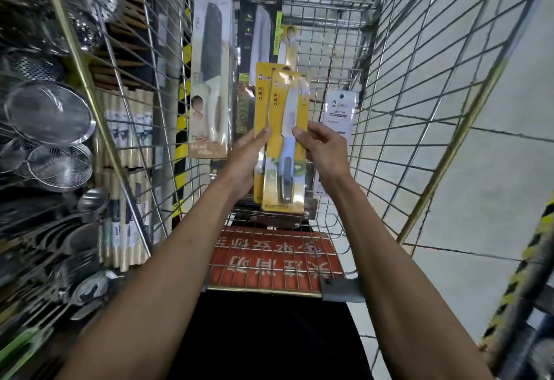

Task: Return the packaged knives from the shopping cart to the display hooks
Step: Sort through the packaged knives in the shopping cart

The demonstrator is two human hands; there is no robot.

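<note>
Thumb and fingers (265, 133) of the left hand (247, 164) pinch the left edge of two overlapping yellow knife packs, while the right hand (326, 155) pinches the right edge of the front pack (286, 128) — both thumbs lie on the printed face, the other fingers hidden behind the card. The front pack shows a pale blade above a light blue and grey handle; the rear pack (261, 95) juts out to its left and slightly farther away. Both are held over the basket of a wire shopping cart (404, 95). More packaged knives lie farther in the basket: a beige pack (209, 80) with a dark cleaver at the left, a black pack (260, 38) beside it, a small yellow pack (288, 42) at the far end, and a white pack (340, 110) just right of the right hand. Nearer the person, a red panel (275, 259) with printed characters sits behind the cart's wire flap. Left of the cart hang mesh strainers (51, 113) and ladles (93, 197) — to the right, pale tiled floor (479, 185).
</note>
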